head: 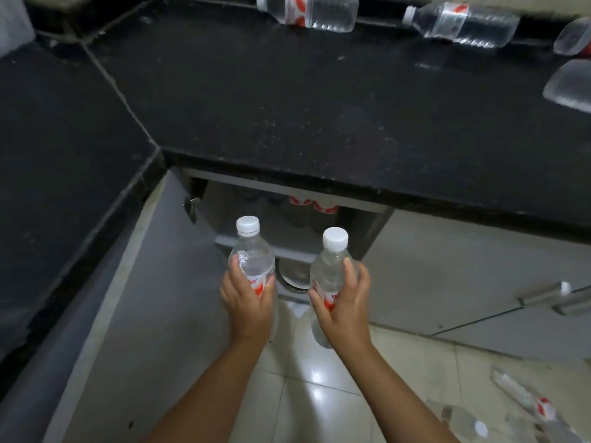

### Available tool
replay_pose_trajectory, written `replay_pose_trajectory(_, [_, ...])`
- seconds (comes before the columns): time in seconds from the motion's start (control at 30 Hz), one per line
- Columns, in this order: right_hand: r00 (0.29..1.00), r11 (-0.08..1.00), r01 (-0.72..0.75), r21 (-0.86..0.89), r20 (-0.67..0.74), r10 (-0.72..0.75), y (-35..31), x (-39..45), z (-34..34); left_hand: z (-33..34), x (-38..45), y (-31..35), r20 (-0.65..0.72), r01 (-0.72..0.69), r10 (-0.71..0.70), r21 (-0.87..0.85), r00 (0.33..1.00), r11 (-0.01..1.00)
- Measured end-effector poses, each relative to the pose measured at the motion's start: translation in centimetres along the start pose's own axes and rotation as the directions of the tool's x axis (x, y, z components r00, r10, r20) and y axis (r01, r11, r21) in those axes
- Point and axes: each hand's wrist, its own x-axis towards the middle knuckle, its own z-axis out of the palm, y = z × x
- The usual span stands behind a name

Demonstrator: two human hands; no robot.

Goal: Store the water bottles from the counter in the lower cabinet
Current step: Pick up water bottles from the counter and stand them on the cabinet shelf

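Black speckled stone counter [319,107], L-shaped, a seam seen running diagonally at the corner. Pale glossy floor tiles [307,394] below, ceiling light reflected in them. Grey cabinet fronts [463,266] under the counter; a metal bar handle [543,297] is noted at right.

Lower cabinet [287,219] is found open, its door [153,298] swung out to the left, hinge visible at the top edge. Inside, on the upper shelf, red-and-white labels of at least two stored bottles [315,204] are made out in shadow; the exact number cannot be told. A round metal vessel [295,276] is glimpsed on the level beneath.

Count of water bottles: four are seen on the counter along the back and right edge, all lying on their sides, two of them cut off by the frame: first [308,11], second [460,24], third [575,39], fourth [569,87]. Two are held upright in front of the cabinet opening, white caps up. Further bottles [524,407] lie on the floor at lower right, blurred, not countable.

Left bottle [252,260] is gripped by the left hand [248,302], fingers curled round the labelled middle. Right bottle [329,273] is gripped likewise by the right hand [343,305], thumb across the front. The two held bottles are kept apart, side by side.
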Motion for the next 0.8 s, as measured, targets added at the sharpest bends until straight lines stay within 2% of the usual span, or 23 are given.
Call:
replay_pose_trajectory(0.1, [0.987, 0.992, 0.129, 0.016, -0.094, -0.127, 3.9, 0.6, 4.4, 4.5, 1.4, -4.1, -0.093, -0.004, -0.005, -0.097, 0.996, 0.995])
replay_pose_trajectory(0.2, [0.96, 0.971, 0.234, 0.052, -0.171, -0.222, 7.2, 1.8, 8.0, 8.0, 2.8, -7.0, -0.186, -0.145, 0.123, -0.109, 0.975, 0.983])
replay_pose_trajectory(0.3, [0.908, 0.937, 0.348, 0.044, -0.264, -0.325, 9.5, 2.6, 10.8, 9.9, 4.4, -9.0, -0.34, -0.378, 0.334, -0.068, 0.879, 0.923])
replay_pose_trajectory(0.4, [0.848, 0.896, 0.442, 0.046, -0.347, -0.401, 11.0, 3.3, 12.8, 10.9, 6.1, -10.0, -0.445, -0.515, 0.424, -0.103, 0.789, 0.851])
replay_pose_trajectory(0.5, [0.822, 0.88, 0.474, 0.036, -0.374, -0.428, 11.2, 4.1, 14.2, 11.3, 7.2, -10.1, -0.52, -0.56, 0.431, -0.115, 0.738, 0.821])
replay_pose_trajectory(0.67, [0.804, 0.879, 0.476, 0.025, -0.417, -0.423, 10.6, 5.0, 15.6, 10.6, 8.6, -9.8, -0.538, -0.54, 0.398, -0.131, 0.743, 0.831])
replay_pose_trajectory(0.8, [0.81, 0.886, 0.464, -0.007, -0.4, -0.428, 9.9, 6.4, 16.5, 10.5, 10.4, -9.7, -0.528, -0.532, 0.427, -0.056, 0.734, 0.845])
